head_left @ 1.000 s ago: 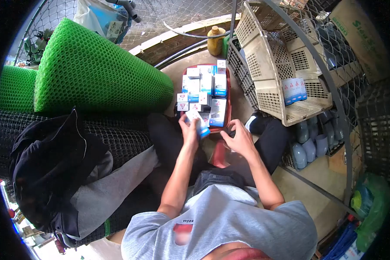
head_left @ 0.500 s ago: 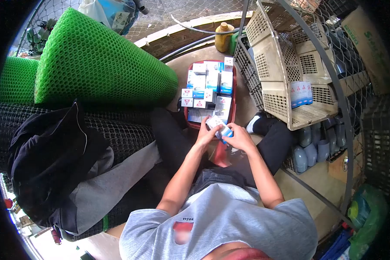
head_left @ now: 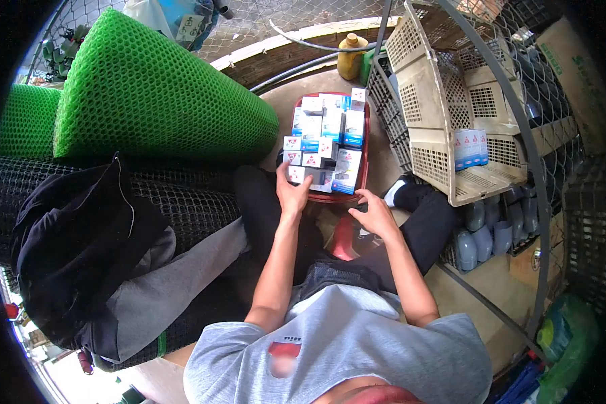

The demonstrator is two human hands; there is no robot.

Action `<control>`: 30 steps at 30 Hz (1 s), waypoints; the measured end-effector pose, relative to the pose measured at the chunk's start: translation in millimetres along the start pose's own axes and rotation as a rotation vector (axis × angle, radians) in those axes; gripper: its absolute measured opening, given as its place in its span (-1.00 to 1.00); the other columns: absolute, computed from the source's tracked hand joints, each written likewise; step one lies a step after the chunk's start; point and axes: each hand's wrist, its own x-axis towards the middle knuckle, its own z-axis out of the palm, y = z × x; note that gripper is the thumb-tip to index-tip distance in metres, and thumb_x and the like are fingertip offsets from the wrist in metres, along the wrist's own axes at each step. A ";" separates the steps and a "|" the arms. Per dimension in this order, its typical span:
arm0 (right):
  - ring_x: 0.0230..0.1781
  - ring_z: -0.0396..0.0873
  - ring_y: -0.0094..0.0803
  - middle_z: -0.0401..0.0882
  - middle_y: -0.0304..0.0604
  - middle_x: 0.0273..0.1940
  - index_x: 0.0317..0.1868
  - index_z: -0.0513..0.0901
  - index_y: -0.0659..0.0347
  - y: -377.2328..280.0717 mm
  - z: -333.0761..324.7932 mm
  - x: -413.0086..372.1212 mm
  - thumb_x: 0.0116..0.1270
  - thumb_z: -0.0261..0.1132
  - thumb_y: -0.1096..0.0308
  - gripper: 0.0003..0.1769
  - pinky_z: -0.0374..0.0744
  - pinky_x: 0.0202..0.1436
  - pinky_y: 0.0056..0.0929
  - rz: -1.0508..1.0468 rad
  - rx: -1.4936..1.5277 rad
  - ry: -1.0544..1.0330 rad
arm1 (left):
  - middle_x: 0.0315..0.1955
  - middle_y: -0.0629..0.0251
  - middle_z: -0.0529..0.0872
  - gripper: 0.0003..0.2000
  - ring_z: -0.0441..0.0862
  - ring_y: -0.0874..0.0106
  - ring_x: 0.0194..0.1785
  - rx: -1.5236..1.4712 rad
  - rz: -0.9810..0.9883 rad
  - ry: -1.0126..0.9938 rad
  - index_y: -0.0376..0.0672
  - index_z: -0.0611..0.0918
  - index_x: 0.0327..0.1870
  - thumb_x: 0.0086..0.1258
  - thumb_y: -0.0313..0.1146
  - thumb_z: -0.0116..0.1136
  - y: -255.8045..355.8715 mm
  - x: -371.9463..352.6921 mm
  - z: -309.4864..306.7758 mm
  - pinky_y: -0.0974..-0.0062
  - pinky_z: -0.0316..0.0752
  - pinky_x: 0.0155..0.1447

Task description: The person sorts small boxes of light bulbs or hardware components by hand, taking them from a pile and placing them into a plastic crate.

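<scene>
A red basin (head_left: 365,176) between my legs carries several small white-and-blue cardboard boxes (head_left: 332,126). My left hand (head_left: 291,195) is at the basin's near left corner, with thumb and fingers around the sides of a small white box (head_left: 296,174). That box lies beside the other boxes in the near row. Off the near right edge of the basin, my right hand (head_left: 376,215) is empty, its thumb and fingers apart. A taller white-and-blue box (head_left: 345,172) stands close to its fingertips.
On the right, a beige plastic crate (head_left: 432,165) lies on its side with several similar boxes (head_left: 470,149) inside. Grey rounded parts (head_left: 475,246) sit below it. Green mesh rolls (head_left: 161,101) and a dark jacket (head_left: 87,236) occupy the left. A yellow jug (head_left: 351,59) stands behind the basin.
Both hands held a small box in front of the basin. My left hand has moved forward and left to the basin with the box; my right hand has let go and opened.
</scene>
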 end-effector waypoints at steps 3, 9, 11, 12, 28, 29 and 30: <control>0.15 0.70 0.06 0.74 0.13 0.04 0.33 0.57 0.24 -4.1 1.4 -3.9 0.22 0.55 0.22 -0.32 0.62 0.22 -0.11 0.006 -0.004 -0.041 | 0.15 -0.06 0.67 -0.15 0.66 0.16 0.23 0.031 0.097 0.023 -0.21 0.38 0.46 0.07 -0.39 0.57 30.2 22.5 -12.4 0.26 0.52 0.36; 0.15 0.70 0.05 0.74 0.11 0.05 0.34 0.56 0.23 -10.8 1.1 -6.7 0.23 0.55 0.18 -0.31 0.62 0.22 -0.11 0.018 0.022 -0.086 | 0.08 -0.18 0.74 -0.08 0.74 0.02 0.17 0.195 0.092 -0.056 -0.20 0.36 0.46 0.03 -0.21 0.61 32.2 71.0 -10.3 0.17 0.59 0.29; 0.16 0.70 0.05 0.74 0.10 0.06 0.34 0.56 0.23 -9.1 1.2 -5.7 0.24 0.54 0.18 -0.31 0.62 0.22 -0.11 0.013 0.024 -0.076 | 0.04 -0.20 0.75 -0.11 0.73 -0.08 0.14 0.352 0.052 -0.155 -0.20 0.36 0.43 0.06 -0.11 0.56 35.1 87.6 -5.8 0.10 0.59 0.26; 0.16 0.69 0.05 0.74 0.10 0.06 0.34 0.56 0.22 -6.3 1.8 -5.7 0.24 0.54 0.18 -0.31 0.62 0.22 -0.10 0.015 0.028 -0.076 | 0.03 -0.21 0.76 -0.08 0.74 -0.08 0.14 0.383 0.033 -0.187 -0.23 0.36 0.43 0.07 -0.02 0.57 42.1 96.6 -3.6 0.08 0.60 0.25; 0.13 0.71 0.05 0.74 0.11 0.04 0.35 0.55 0.22 -14.4 -10.7 -8.9 0.28 0.53 0.16 -0.32 0.62 0.22 -0.11 0.052 0.064 -0.065 | 0.17 -0.22 0.70 -0.10 0.65 -0.12 0.26 0.582 0.045 -0.310 -0.16 0.38 0.53 0.22 0.11 0.46 0.8 139.1 56.5 0.02 0.54 0.34; 0.13 0.71 0.05 0.74 0.11 0.04 0.35 0.55 0.22 -14.1 -10.0 -8.9 0.28 0.53 0.16 -0.32 0.62 0.22 -0.11 0.051 0.064 -0.066 | 0.16 -0.22 0.70 -0.11 0.65 -0.13 0.25 0.585 0.022 -0.278 -0.16 0.38 0.53 0.24 0.11 0.45 4.9 136.1 54.9 0.01 0.54 0.33; 0.14 0.71 0.05 0.74 0.11 0.04 0.35 0.56 0.22 -14.4 -10.0 -8.5 0.29 0.52 0.16 -0.33 0.62 0.22 -0.11 0.030 0.067 -0.054 | 0.16 -0.22 0.70 -0.11 0.65 -0.13 0.25 0.584 0.024 -0.278 -0.16 0.38 0.53 0.24 0.11 0.45 2.7 136.0 54.7 0.01 0.54 0.33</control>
